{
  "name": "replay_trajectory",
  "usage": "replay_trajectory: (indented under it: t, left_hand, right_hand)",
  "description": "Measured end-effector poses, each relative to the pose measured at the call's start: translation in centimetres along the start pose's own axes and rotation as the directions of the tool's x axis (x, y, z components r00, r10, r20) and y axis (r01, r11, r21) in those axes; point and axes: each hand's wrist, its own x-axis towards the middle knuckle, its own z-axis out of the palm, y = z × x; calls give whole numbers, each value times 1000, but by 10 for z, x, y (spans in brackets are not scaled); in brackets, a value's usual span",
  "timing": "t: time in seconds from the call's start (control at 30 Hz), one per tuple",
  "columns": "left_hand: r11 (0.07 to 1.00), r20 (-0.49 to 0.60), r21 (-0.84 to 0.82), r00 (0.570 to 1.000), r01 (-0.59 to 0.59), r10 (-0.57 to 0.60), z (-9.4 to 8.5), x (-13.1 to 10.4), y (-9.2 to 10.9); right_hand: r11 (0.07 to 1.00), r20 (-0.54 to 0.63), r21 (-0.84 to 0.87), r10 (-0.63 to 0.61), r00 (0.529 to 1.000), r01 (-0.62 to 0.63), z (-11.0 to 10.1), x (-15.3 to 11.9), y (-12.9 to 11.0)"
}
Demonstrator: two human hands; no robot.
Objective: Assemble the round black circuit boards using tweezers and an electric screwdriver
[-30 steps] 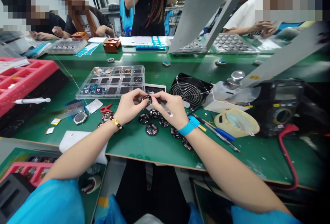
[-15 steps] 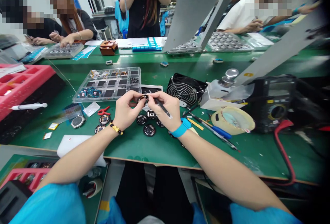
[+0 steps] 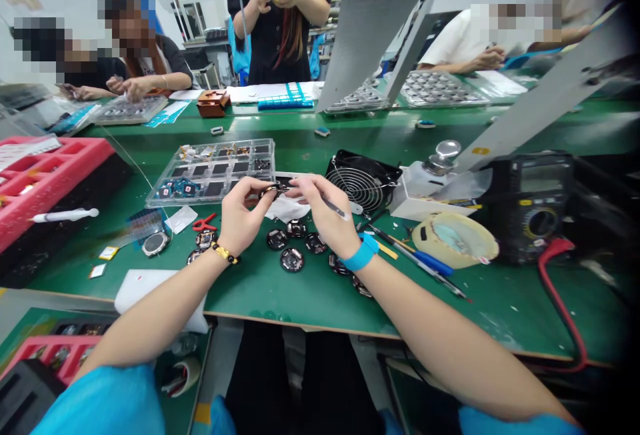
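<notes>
Between its thumb and fingers, my left hand (image 3: 243, 215) pinches a small dark round part (image 3: 269, 191). My right hand (image 3: 327, 211) is closed on slim dark tweezers (image 3: 334, 208), whose tips point left toward that part. Below the hands, several round black circuit modules (image 3: 291, 259) lie on the green table (image 3: 250, 295). More of them sit beside my left wrist, near a red clip (image 3: 204, 222), and under my right wrist. A crumpled white wrap (image 3: 287, 209) lies behind and between the hands.
Behind my left hand stands a clear compartment box (image 3: 213, 169). A black fan (image 3: 363, 181), a yellowish bowl (image 3: 455, 240), pens (image 3: 433, 260) and a multimeter (image 3: 537, 201) are to the right. A red foam tray (image 3: 45, 175) is at left. Several people sit or stand across the table.
My right hand has shifted slightly right, away from my left hand, showing the held part and the white wrap more. The view has tilted a little, so the table sits lower.
</notes>
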Motion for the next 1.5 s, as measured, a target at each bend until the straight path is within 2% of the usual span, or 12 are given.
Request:
replay_trajectory:
  t: [0.23, 0.47, 0.53, 0.63, 0.77, 0.97, 1.13, 1.5]
  left_hand:
    - [992, 71, 62, 992, -113, 109, 1, -3, 9]
    - [1000, 55, -7, 998, -8, 8, 2, -2, 5]
    - [999, 37, -29, 999, 16, -15, 2, -1, 4]
    - [999, 37, -38, 999, 39, -37, 2, 1, 5]
    - [997, 48, -48, 997, 59, -57, 2, 1, 5]
    - [995, 65, -53, 995, 84, -81, 1, 3, 2]
    - [995, 106, -33, 991, 90, -86, 1, 3, 2]
    - [998, 119, 48, 992, 41, -46, 1, 3, -1]
  right_hand:
    - [999, 140, 6, -48, 989, 48, -6, 6, -8]
    - [988, 178, 124, 64, 982, -87, -3, 7, 5]
    - [988, 180, 122, 66, 981, -89, -2, 6, 7]
    - [1000, 134, -14, -5, 991, 7, -2, 4, 3]
    - [961, 75, -221, -150, 986, 163, -3, -1, -6]
    - [914, 106, -275, -279, 954, 298, -4, -4, -5]
    - [889, 115, -315, -311, 943, 332, -4, -4, -1]
    - [842, 179, -399, -316, 932, 362, -4, -5, -1]
